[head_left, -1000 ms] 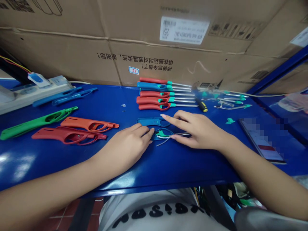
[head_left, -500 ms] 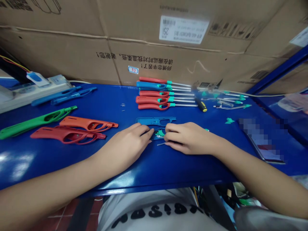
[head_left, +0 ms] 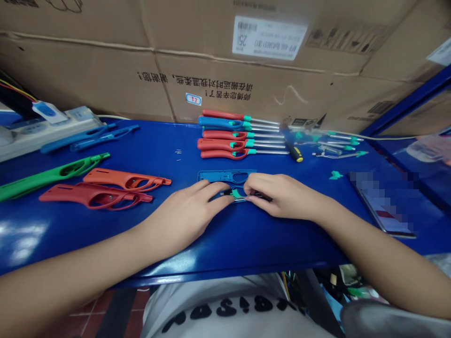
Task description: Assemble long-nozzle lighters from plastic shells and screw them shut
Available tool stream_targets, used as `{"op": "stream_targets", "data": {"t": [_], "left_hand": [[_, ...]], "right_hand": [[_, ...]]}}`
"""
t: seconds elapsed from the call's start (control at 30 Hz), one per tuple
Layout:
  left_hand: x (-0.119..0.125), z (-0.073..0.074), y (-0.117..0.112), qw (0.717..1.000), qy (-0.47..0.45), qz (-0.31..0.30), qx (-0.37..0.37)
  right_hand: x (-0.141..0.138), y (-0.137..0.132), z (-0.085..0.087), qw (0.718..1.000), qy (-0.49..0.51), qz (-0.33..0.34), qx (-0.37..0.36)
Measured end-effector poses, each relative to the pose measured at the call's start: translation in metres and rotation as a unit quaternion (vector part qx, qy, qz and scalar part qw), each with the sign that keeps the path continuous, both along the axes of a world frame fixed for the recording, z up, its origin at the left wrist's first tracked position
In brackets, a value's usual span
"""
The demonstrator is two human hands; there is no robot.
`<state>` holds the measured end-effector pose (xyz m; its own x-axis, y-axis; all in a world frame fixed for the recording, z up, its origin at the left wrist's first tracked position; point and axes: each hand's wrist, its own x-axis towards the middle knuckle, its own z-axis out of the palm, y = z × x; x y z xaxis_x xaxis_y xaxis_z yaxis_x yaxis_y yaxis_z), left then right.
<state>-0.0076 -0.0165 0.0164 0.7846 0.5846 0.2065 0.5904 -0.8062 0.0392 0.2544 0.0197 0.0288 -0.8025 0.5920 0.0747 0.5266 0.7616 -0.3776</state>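
Observation:
A blue lighter half-shell (head_left: 240, 201) lies on the table between my hands, with a green trigger piece (head_left: 235, 193), thin wires and a dark part in it. My left hand (head_left: 197, 206) grips the shell's left end, its thumb beside the trigger piece. On the right end, my right hand (head_left: 285, 195) is closed, finger and thumb pinched at the shell. A slim dark tool (head_left: 263, 195) shows between those fingers; its kind is unclear. Just behind, the matching blue half-shell (head_left: 218, 176) lies with its inner side up. My fingers cover much of the front shell.
Several red and blue lighters (head_left: 223, 143) are lined up behind, near a screwdriver (head_left: 296, 154). Green (head_left: 59, 176), orange (head_left: 123, 179) and red shells (head_left: 91, 195) lie left. Small screws (head_left: 178, 152) are scattered. A phone (head_left: 384, 206) lies right, and cardboard boxes (head_left: 105, 80) stand behind.
My left thumb has moved right, against the green piece. My right fingers have shifted; the thin grey rod that stuck out below them no longer shows, and a dark tool shows between them.

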Motion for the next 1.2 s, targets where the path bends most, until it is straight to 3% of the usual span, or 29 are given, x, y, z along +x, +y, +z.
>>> {"op": "stream_targets", "data": {"t": [0.5, 0.9, 0.97, 1.03, 1.13, 1.2], "left_hand": [[0.002, 0.002, 0.002, 0.999, 0.050, -0.007, -0.010], [-0.001, 0.003, 0.006, 0.999, 0.045, -0.031, 0.002], [-0.001, 0.003, 0.008, 0.999, 0.043, -0.032, 0.004], [-0.002, 0.003, 0.009, 0.999, 0.038, -0.032, 0.004], [-0.003, 0.001, 0.010, 0.999, 0.018, -0.033, 0.007], [-0.004, 0.001, 0.011, 0.999, 0.001, -0.036, 0.013]], "right_hand": [[0.002, 0.001, -0.001, 1.000, 0.016, -0.003, -0.018], [0.006, 0.000, 0.006, 0.999, 0.027, 0.045, 0.011], [0.009, 0.004, 0.008, 0.997, 0.062, 0.001, 0.046], [0.016, 0.012, 0.010, 0.986, 0.087, -0.090, 0.112], [0.038, 0.030, 0.017, 0.939, 0.093, -0.262, 0.201], [0.059, 0.043, 0.021, 0.899, 0.060, -0.373, 0.222]]}}
